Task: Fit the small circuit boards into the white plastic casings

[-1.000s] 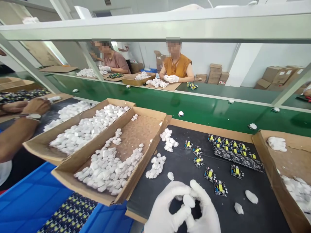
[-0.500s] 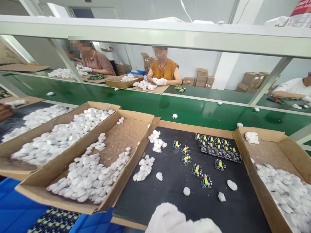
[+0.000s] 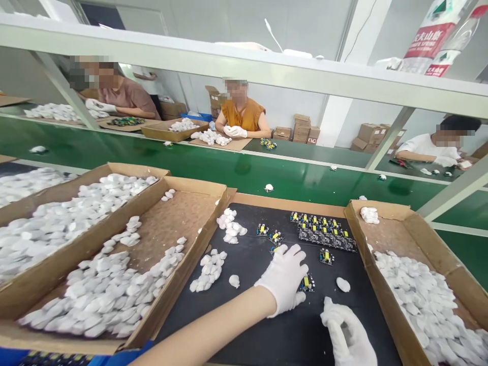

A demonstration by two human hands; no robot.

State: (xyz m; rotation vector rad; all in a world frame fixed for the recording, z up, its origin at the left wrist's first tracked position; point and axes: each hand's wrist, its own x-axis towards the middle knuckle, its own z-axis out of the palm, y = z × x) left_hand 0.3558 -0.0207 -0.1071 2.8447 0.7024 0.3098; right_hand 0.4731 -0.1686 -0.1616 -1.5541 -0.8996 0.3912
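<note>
My left hand (image 3: 285, 277), in a white glove, is palm down over the black mat (image 3: 244, 335) with its fingers spread. It covers part of a circuit board (image 3: 275, 249) beyond its fingertips, and another circuit board (image 3: 307, 282) shows beside its thumb. Closer to me, my right hand (image 3: 348, 330), also gloved, pinches a small white wad (image 3: 327, 306) between thumb and finger; glove and wad are hard to tell apart. A loose white wad (image 3: 343, 284) lies just beyond it. Whatever lies under my left palm is hidden.
Cardboard trays of white wads stand left (image 3: 152, 305) and right (image 3: 392, 305). Rows of boards (image 3: 324, 226) lie at the mat's back. Beyond runs a green conveyor belt (image 3: 213, 175) under a shelf beam (image 3: 190, 58); several people sit across it. Bottles (image 3: 430, 38) stand on the shelf.
My left hand has come into view and reached over the boards. My right hand now shows at the lower right, pinching a wad. The view has shifted to the right.
</note>
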